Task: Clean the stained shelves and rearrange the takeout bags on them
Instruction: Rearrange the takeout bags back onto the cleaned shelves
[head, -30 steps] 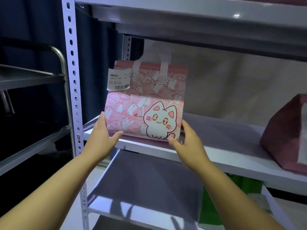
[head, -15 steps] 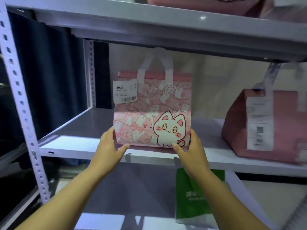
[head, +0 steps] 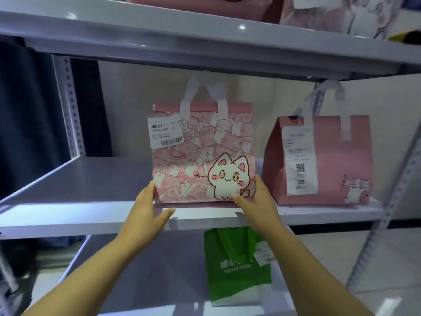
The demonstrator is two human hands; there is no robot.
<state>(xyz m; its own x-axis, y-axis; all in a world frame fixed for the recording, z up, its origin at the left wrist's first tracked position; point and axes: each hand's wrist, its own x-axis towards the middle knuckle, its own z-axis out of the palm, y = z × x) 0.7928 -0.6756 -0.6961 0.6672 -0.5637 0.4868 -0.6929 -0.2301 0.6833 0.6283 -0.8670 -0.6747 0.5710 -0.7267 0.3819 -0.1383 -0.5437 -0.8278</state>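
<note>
my left hand (head: 148, 210) is at the bottom left corner of the pink takeout bag with a white cat (head: 202, 153) drawn on it. the fingers (head: 151, 190) are straight and pressed together, flat against the bag's left side. the thumb sticks out wide, just under the bag, and is not on it.

my right hand (head: 257, 201) is at the bag's bottom right corner. the thumb lies on the front, by the cat's foot, and the fingers go up the bag's right side. the corner is pinched between them.

the cat bag stands up straight on the flat white middle shelf (head: 79, 190), close to the front edge. its two white handles (head: 205, 92) point up. a white paper label (head: 165, 132) with black bars sticks on its top left corner.

just to the right of the cat bag stands a plain pink bag (head: 330, 160) with a long white slip on it. the two bags are not touching.

under the cat bag, on the lower white shelf (head: 159, 270), stands a green paper bag (head: 234, 265) with white letters.

above the cat bag is the top white shelf (head: 159, 30), and more pink bags (head: 205, 3) sit on it. i can only see their bottoms.

far to the left of the cat bag is a white metal post (head: 68, 106) full of holes, and a dark blue curtain (head: 22, 110) hangs past it.
</note>
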